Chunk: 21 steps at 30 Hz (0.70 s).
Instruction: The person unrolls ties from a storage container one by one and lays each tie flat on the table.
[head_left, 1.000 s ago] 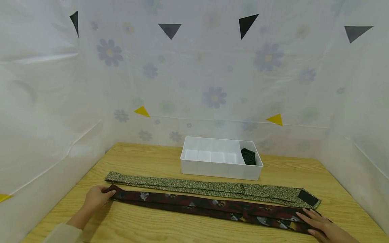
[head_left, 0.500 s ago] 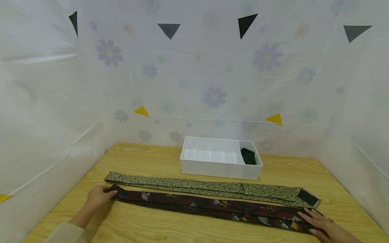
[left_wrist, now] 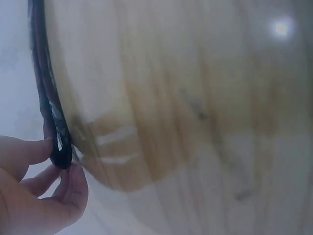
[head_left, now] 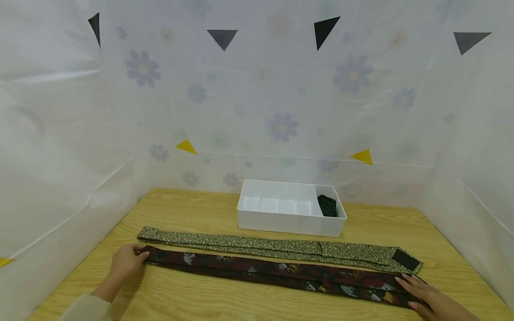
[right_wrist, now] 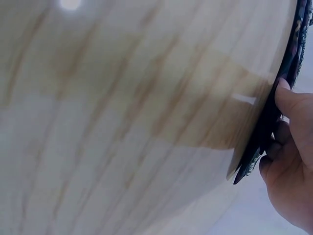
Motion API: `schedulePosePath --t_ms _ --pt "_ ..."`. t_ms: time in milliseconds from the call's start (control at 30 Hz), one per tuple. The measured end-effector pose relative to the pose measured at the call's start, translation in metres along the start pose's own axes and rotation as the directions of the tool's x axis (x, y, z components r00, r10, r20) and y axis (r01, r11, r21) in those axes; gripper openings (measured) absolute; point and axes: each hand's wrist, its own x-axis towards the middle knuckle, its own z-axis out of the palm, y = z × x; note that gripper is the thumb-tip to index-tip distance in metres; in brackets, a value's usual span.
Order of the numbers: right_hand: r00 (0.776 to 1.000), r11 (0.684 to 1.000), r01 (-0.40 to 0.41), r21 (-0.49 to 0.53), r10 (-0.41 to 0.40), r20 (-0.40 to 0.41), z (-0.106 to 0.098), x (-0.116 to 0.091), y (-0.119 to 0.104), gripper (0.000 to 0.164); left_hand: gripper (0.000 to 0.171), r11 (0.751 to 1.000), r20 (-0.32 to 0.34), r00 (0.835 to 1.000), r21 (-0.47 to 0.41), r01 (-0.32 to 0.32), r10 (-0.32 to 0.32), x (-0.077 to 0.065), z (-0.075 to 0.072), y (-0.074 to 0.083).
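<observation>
Necktie, maroon [head_left: 281,272] | left hand [head_left: 125,263] pinches it | right hand [head_left: 431,298] rests atop

L sleeve [head_left: 86,308] lt cream, plain fabric, stops abv wrist [head_left: 113,280]; hands [head_left: 125,262] bare.

Muted, soft-lit head view, round glare [left_wrist: 281,28] on glossy tabletop [left_wrist: 195,88], hazy, bluish wrist views

A person's two hands are wide apart. The left hand [head_left: 125,262], its bare wrist [head_left: 107,287] showing beyond a pale sleeve [head_left: 86,308], pinches between thumb [left_wrist: 35,152] and fingers [left_wrist: 74,183]. The right hand [head_left: 431,301] lies palm down, fingers extended, slightly spread, pointing forward and leftward.
</observation>
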Motion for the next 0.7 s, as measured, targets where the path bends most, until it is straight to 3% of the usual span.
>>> schedulePosePath --t_ms 133,300,467,700 --pt "1.0 1.0 0.015 -0.026 -0.015 -0.014 0.002 0.0 0.001 0.082 0.033 0.991 -0.012 0.999 0.122 -0.05 0.051 -0.001 0.004 0.007" --pt "1.0 0.999 0.007 -0.038 -0.007 -0.01 0.003 0.0 0.003 0.081 0.05 0.969 0.031 0.998 0.239 -0.055 0.049 -0.003 0.009 0.018" --pt "1.0 0.997 -0.006 -0.08 0.004 -0.022 0.005 0.0 0.001 0.082 0.051 0.959 0.074 0.997 0.28 -0.042 0.022 -0.004 0.012 0.02" --pt "0.999 0.989 -0.02 -0.144 0.015 -0.041 0.005 -0.001 0.001 0.084 0.043 0.948 0.107 0.993 0.306 -0.084 0.054 -0.002 0.013 0.019"
